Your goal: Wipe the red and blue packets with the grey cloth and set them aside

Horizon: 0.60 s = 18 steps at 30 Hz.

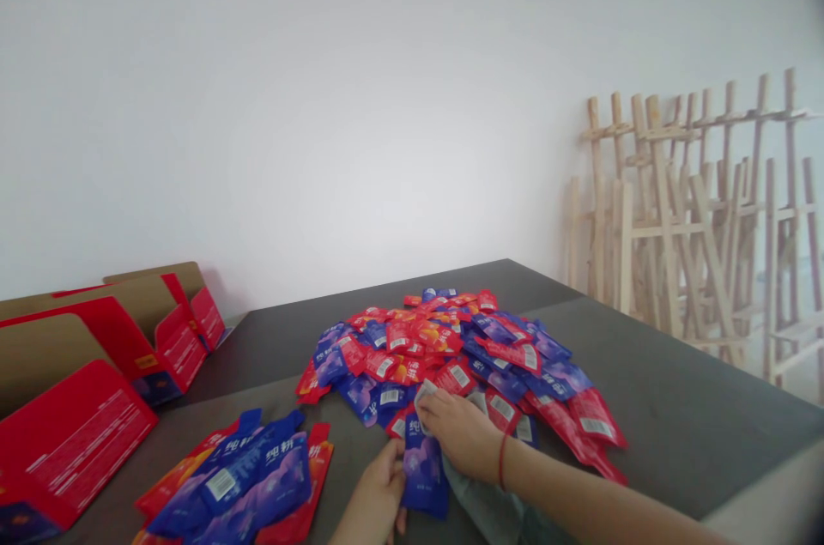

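Observation:
A big heap of red and blue sachets [463, 356] lies on the dark grey table [675, 408]. My right hand [454, 429] rests at the heap's near edge, fingers curled on a blue sachet [421, 468] and a pale one under its fingertips. My left hand [373, 498] comes up from below and pinches the same blue sachet at its left edge. A smaller stack of blue and red sachets [245, 481] lies to the left of my hands.
Several open red and brown cardboard boxes [96, 382] stand along the table's left side. Wooden racks [701, 219] lean against the white wall at the right. The table's near right edge [760, 493] runs diagonally.

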Motion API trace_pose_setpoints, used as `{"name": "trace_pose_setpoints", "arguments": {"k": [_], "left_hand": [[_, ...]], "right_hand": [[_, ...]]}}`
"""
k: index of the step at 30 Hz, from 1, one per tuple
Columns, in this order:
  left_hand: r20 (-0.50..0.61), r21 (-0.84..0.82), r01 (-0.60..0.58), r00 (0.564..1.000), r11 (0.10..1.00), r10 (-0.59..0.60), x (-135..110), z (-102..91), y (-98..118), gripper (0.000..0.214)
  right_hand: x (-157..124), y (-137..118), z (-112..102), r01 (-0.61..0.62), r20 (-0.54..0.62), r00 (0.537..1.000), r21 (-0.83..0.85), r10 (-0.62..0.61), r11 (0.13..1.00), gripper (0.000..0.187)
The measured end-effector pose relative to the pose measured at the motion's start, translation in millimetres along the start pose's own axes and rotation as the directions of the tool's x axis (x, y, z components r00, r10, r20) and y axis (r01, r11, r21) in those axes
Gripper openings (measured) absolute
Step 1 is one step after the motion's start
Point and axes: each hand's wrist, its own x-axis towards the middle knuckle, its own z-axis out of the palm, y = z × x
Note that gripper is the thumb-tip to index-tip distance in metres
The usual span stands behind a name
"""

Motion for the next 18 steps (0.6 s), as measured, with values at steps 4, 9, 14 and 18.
{"name": "trace_pose_setpoints", "arguments": {"k": [4,9,14,18], "left_hand": [[-0.004,-0.020,0.017,1.000,1.000,-0.017,0.7,0.3,-2.0,0.043],[0.004,-0.038,0.017,1.000,0.999,-0.017,0.1,1.7,2.6,0.041],[0.007,-0.027,0.032,0.999,0.999,-0.032,0.4,2.1,5.9,0.038],[0.004,-0.017,0.040,0.999,0.999,-0.040,1.5,1.2,4.7,0.041]], "right_hand": [[-6.8,-8.6,-4.3,0.157,-0.003,0.988,0.032,-0.157,0.987,0.040],[-43.4,-12.8,-12.9,0.411,-0.045,0.912,0.113,-0.408,0.905,0.034],[-49.1,5.1,-9.8,0.264,-0.014,0.964,0.110,-0.264,0.958,0.039],[-26.6,12.4,-6.1,0.066,0.047,0.996,0.065,-0.069,0.996,0.044]]}}
